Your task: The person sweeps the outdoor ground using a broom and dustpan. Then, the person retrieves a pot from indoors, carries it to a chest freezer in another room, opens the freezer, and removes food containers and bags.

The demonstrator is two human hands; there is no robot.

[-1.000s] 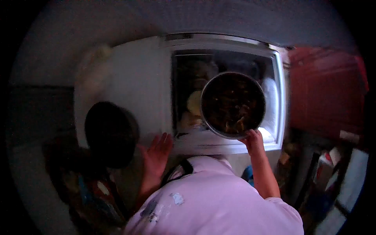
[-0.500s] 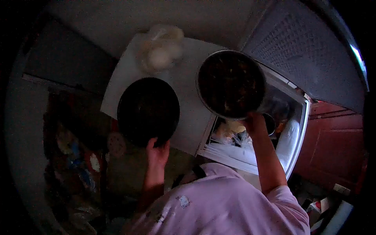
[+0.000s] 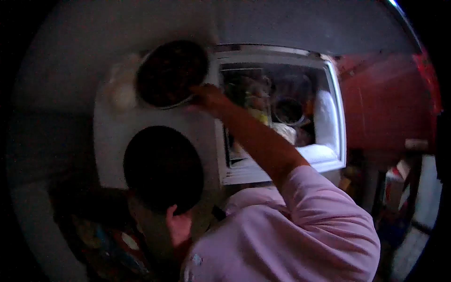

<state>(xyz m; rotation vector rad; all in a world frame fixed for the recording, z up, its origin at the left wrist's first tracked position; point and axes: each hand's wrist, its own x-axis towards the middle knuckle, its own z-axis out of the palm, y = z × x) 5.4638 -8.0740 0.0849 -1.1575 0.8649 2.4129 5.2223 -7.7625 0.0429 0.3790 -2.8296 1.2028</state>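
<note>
My left hand [image 3: 180, 224] grips the near rim of a dark round bowl [image 3: 163, 167], thumb over the edge. Its inside is too dark to make out. My right hand [image 3: 206, 99] reaches across to the left, fingers closed on the near-right rim of a pale-rimmed round bowl [image 3: 172, 73] with dark, lumpy contents. That bowl is at the back of a white top [image 3: 110, 160]; whether it rests there or is held just above, I cannot tell. A blurred pale plastic bag [image 3: 123, 89] lies to its left.
Right of the white top is an open freezer compartment [image 3: 329, 122] with frosted walls, holding bagged items and a round pot [image 3: 289, 112]. Its raised lid [image 3: 310, 26] stands behind. A red panel [image 3: 380, 103] is on the right, with boxes [image 3: 396, 183] below it.
My right hand has carried the food-filled bowl leftward, from over the freezer opening to the white top beside the bag. My left hand still holds the dark bowl. The view has turned right.
</note>
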